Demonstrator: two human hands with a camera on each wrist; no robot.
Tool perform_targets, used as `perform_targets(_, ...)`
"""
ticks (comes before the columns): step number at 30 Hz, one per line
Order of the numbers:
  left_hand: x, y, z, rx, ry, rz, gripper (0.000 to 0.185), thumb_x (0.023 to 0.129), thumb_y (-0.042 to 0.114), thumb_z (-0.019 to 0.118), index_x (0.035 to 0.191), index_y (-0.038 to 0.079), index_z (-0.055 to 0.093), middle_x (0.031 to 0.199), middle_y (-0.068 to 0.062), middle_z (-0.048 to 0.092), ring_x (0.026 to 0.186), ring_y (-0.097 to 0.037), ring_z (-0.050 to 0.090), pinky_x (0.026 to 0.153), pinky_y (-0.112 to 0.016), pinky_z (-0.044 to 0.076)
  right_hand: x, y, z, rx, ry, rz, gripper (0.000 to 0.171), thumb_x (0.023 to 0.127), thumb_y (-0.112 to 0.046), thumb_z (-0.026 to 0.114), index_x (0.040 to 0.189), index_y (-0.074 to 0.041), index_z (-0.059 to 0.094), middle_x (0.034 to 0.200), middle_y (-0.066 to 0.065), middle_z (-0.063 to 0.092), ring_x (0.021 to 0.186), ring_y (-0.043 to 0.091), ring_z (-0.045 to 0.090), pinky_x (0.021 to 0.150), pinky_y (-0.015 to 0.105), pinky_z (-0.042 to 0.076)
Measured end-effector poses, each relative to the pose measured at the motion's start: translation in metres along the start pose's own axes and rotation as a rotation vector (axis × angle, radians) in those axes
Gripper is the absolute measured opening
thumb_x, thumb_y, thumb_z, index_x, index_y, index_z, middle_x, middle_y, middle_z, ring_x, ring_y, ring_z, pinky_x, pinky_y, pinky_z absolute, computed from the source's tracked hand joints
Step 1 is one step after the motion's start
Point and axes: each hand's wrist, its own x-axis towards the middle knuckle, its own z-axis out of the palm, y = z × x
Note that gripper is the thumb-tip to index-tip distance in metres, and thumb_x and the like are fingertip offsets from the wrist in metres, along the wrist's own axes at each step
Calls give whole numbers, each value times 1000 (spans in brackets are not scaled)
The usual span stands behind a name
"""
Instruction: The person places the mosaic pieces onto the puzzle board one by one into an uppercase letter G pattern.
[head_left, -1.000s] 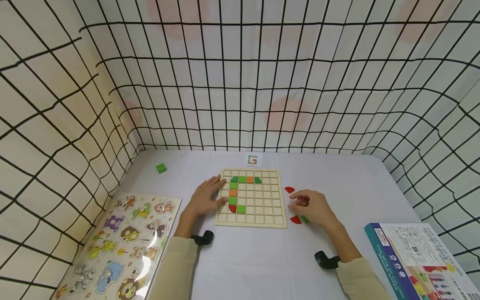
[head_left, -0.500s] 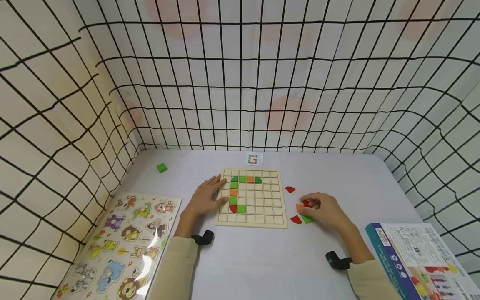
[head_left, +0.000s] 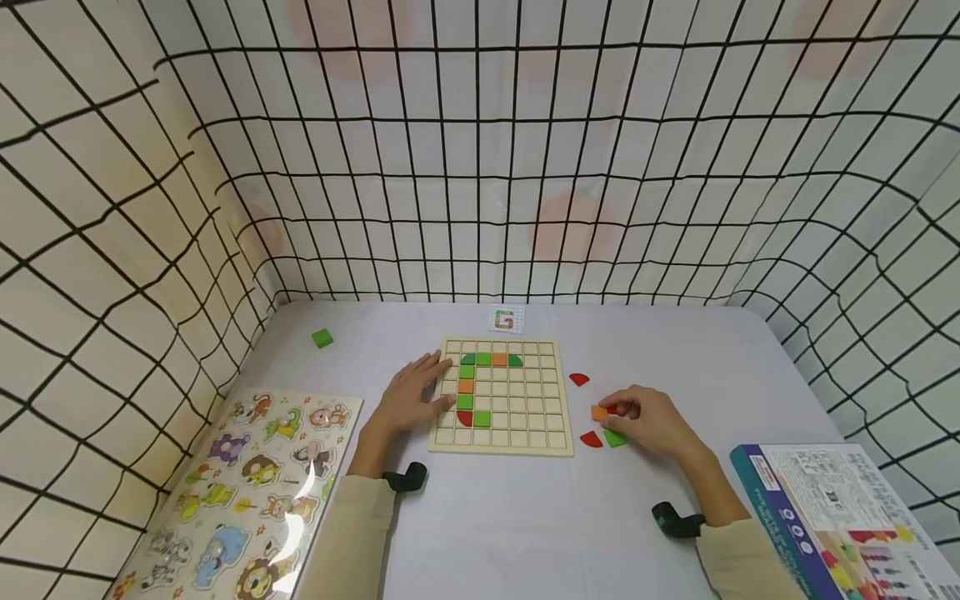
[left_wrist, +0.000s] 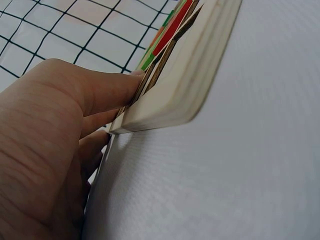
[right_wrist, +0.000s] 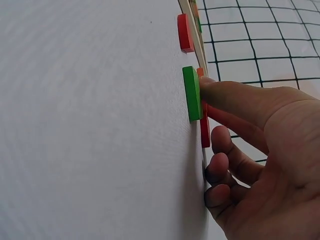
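My left hand [head_left: 409,393] rests at the left edge of a wooden grid board [head_left: 536,425], fingers spread and thumb touching its rim. Green, orange and red tiles sit in its cells in a C-like shape. To the right of the board, my right hand [head_left: 651,421] pinches an orange square tile [head_left: 598,412] between thumb and index finger, low over the table. A red piece [head_left: 612,409] shows beside it, partly hidden by the fingers. A green tile [right_wrist: 192,95] lies just under the thumb. Two red quarter-round tiles [head_left: 591,439] lie nearby, one farther back.
A small pattern card [head_left: 507,319] lies behind the board. One green tile [head_left: 322,337] is at the back left. An animal puzzle board [head_left: 255,492] covers the front left, and a printed box [head_left: 832,500] the front right. Black netting [head_left: 480,175] encloses the table.
My right hand has shifted slightly right and lower, its thumb and index finger coming to the orange tile, which was hidden before. My left hand stays on the board's edge.
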Motion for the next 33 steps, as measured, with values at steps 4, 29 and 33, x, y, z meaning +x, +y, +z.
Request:
perform_targets(4, -1, 1, -1, 5, 0, 3, 73, 96, 48, 59, 161, 19, 39, 171, -4, 27, 160, -29, 19, 130, -56, 16, 0, -1, 1, 4, 19, 15, 29, 88, -25, 83, 112, -11, 78, 86, 0, 61, 82, 18, 53, 65, 24, 45)
perform_targets(29, 0, 0, 1, -10, 11, 6, 73, 95, 49, 59, 160, 19, 41, 171, -4, 28, 160, -29, 20, 129, -58, 17, 22, -69, 32, 87, -1, -104, 24, 86, -22, 85, 108, -14, 82, 80, -3, 60, 77, 18, 50, 60, 26, 40)
perform_targets(33, 0, 0, 1, -13, 6, -2, 73, 95, 49, 59, 160, 20, 40, 171, -4, 28, 160, -29, 20, 129, -57, 16, 26, -79, 41, 92, -16, -157, 23, 84, -21, 86, 107, -15, 83, 79, -4, 60, 75, 16, 51, 63, 26, 42)
